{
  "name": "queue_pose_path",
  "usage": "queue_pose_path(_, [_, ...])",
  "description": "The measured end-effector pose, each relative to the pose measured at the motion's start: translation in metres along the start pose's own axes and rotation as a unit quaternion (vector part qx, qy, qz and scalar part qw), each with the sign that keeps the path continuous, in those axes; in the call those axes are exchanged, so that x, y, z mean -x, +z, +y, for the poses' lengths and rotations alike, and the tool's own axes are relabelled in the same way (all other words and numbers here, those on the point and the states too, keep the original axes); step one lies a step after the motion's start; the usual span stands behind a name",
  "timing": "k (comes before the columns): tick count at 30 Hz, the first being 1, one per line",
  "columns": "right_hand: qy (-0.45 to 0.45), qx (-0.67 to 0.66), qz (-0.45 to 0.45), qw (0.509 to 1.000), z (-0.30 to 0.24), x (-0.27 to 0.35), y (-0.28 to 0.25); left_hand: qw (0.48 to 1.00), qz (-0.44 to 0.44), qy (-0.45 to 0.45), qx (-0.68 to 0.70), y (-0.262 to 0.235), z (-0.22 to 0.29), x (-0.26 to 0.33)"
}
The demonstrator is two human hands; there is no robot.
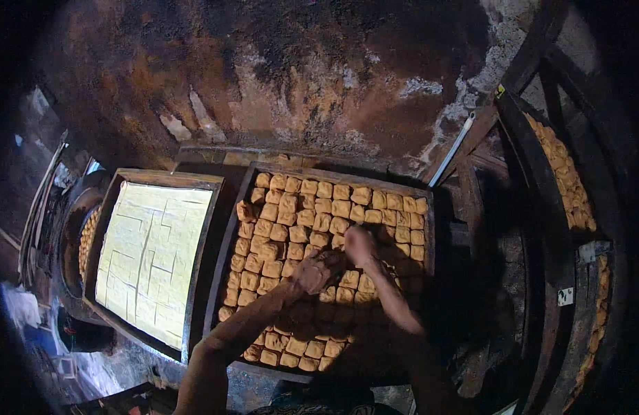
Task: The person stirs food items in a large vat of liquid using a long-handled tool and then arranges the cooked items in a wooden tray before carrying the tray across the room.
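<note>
A wooden tray holds many golden-brown square pieces that look like fried tofu, set in close rows. Over the middle of these rows, my left hand is low among the pieces with its fingers curled in. Just beside it to the right and slightly farther away, my right hand is closed, its knuckles toward me. The two hands are very near each other. What lies within either hand's fingers is hidden, and shadow darkens the pieces under my right forearm.
To the left, a second wooden tray bears a pale yellow slab scored into blocks. Beyond it stands a round pan with more browned pieces. A stained wall rises behind. At right are wooden beams and racks with browned pieces.
</note>
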State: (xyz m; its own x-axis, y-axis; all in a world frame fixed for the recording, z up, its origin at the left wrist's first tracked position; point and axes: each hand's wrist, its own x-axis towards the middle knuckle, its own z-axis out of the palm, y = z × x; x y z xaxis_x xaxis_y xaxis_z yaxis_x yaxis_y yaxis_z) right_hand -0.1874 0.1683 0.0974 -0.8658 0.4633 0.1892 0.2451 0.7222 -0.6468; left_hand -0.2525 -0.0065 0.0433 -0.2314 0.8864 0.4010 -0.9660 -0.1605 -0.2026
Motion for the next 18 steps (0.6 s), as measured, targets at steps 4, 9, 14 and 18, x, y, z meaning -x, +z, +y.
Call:
queue_pose_path(4, [-0.069, -0.035, 0.064, 0.995, -0.004, 0.001, 0.008, 0.991, 0.104, -0.075, 0.050, -0.009, 0.035, 0.001])
queue_pose_path(9, [0.152, -0.087, -0.103, 0.979, -0.027, -0.009, 0.002, 0.993, 0.118, -0.024, 0.002, 0.049, 0.045, -0.004])
queue_pose_path(14, [-0.050, 0.047, 0.066, 0.995, -0.024, -0.004, 0.028, 0.989, 0.111, -0.047, 0.086, 0.063, 0.039, 0.001])
queue_pose_path(18, [0.116, -0.191, 0.024, 0.974, 0.046, 0.003, 0.015, 0.967, 0.052, -0.082, 0.235, 0.017, 0.035, -0.016])
